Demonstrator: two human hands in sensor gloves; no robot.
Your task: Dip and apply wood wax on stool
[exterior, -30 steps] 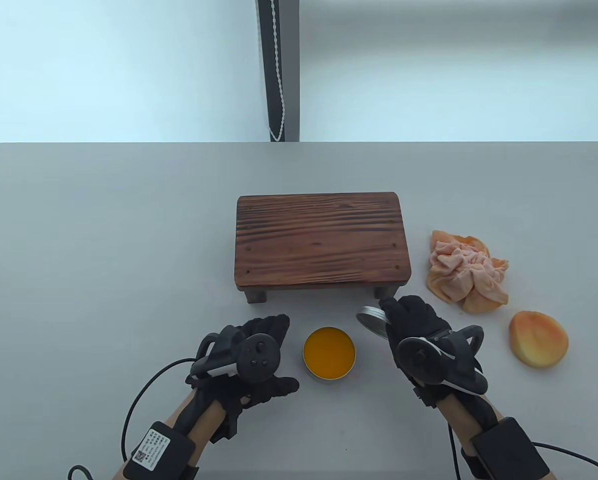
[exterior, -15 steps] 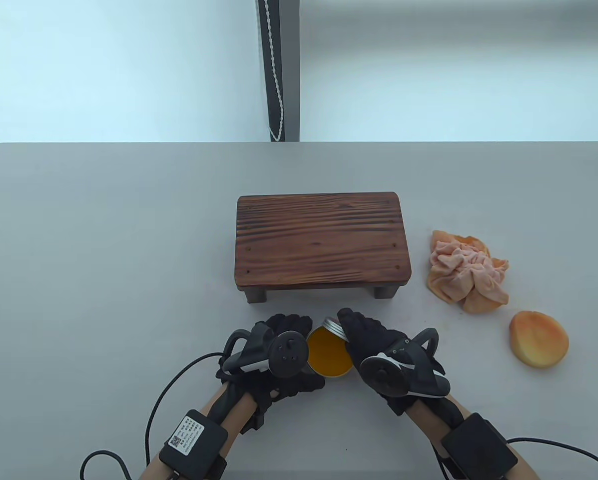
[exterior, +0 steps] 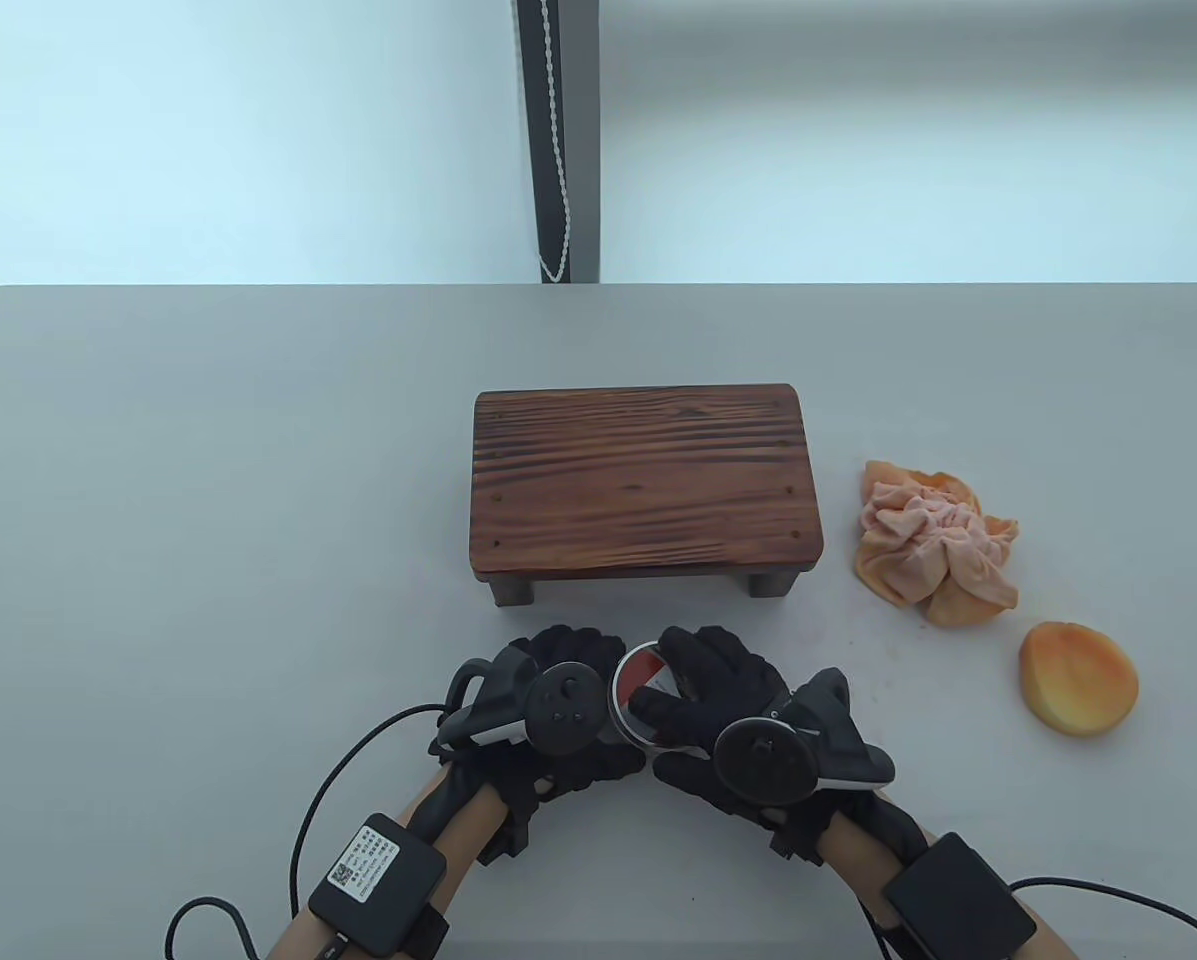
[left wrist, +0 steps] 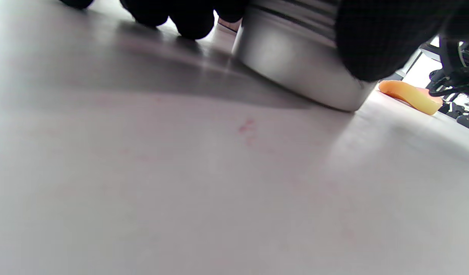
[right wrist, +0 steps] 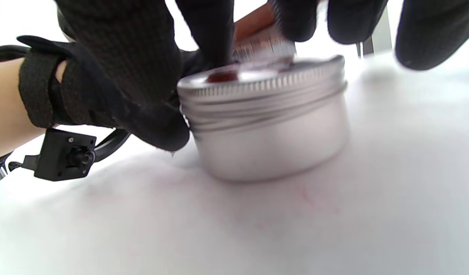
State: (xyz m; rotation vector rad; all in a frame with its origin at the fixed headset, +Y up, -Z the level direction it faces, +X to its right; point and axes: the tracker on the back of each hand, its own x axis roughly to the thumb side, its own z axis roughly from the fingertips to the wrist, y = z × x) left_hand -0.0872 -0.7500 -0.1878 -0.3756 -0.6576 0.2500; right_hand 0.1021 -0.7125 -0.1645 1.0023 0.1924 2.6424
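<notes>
With the lid (right wrist: 263,78) already seated on the wax tin (right wrist: 270,147) near the table's (exterior: 208,450) front edge, the step in hand looks like closing up — the waxing itself seems done or set aside, though the stool's (exterior: 646,482) dark top gives no clear sign of fresh wax; it stands mid-table, just behind the tin. The right hand (exterior: 728,700) lies over the lid, its fingers (right wrist: 215,34) curled down onto the top and rim, holding it; the left hand (exterior: 548,700) cups the tin's left wall, its thumb curled against the metal in the left wrist view, bracing the tin. In the right wrist view the threads under the lid show, so it sits on but probably not screwed home — the next move calls for a turn of the right hand while the left keeps the tin from spinning on the smooth surface. Toward the right edge lie a crumpled peach cloth (exterior: 933,545) and, nearer the front, a round orange sponge (exterior: 1078,680), both untouched and well apart from the hands.
</notes>
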